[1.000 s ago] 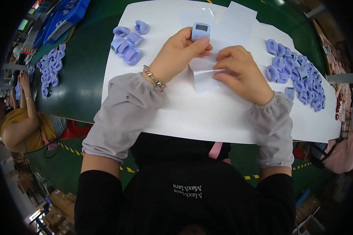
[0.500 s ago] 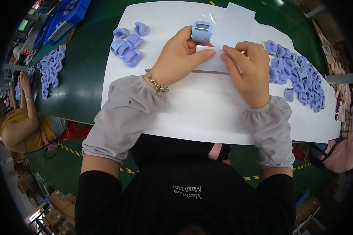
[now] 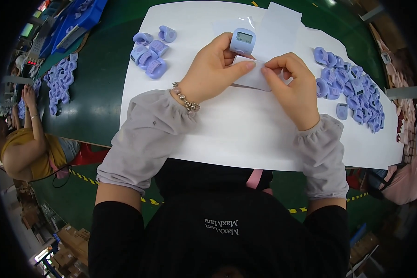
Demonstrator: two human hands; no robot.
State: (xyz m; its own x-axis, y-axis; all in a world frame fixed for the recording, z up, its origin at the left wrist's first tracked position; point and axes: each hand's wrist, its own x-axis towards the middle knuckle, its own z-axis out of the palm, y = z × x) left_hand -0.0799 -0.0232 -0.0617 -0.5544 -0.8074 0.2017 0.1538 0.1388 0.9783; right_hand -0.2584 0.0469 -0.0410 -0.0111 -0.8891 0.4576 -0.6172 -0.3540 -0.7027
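Observation:
My left hand (image 3: 214, 68) is closed, holding a light-purple finger counter (image 3: 242, 41) upright with its small grey display showing. The thumb of that hand also presses on a narrow white strip (image 3: 250, 73), which looks like paper or a backing sheet, just below the counter. My right hand (image 3: 293, 83) pinches the strip's right end between thumb and fingers. The finger counter's lower part and strap are hidden by the left hand's fingers.
Several purple counters (image 3: 149, 59) lie at the left on the white-covered table (image 3: 227, 134). A large heap of them (image 3: 356, 95) is at the right. White sheets (image 3: 280, 28) lie at the back. A co-worker (image 3: 30, 139) sits far left near more counters (image 3: 60, 81) and a blue bin (image 3: 81, 25).
The finger counter has shifted slightly right and tilted. The white strip has turned, its right end dropping toward me, and my right hand has moved down a little with it.

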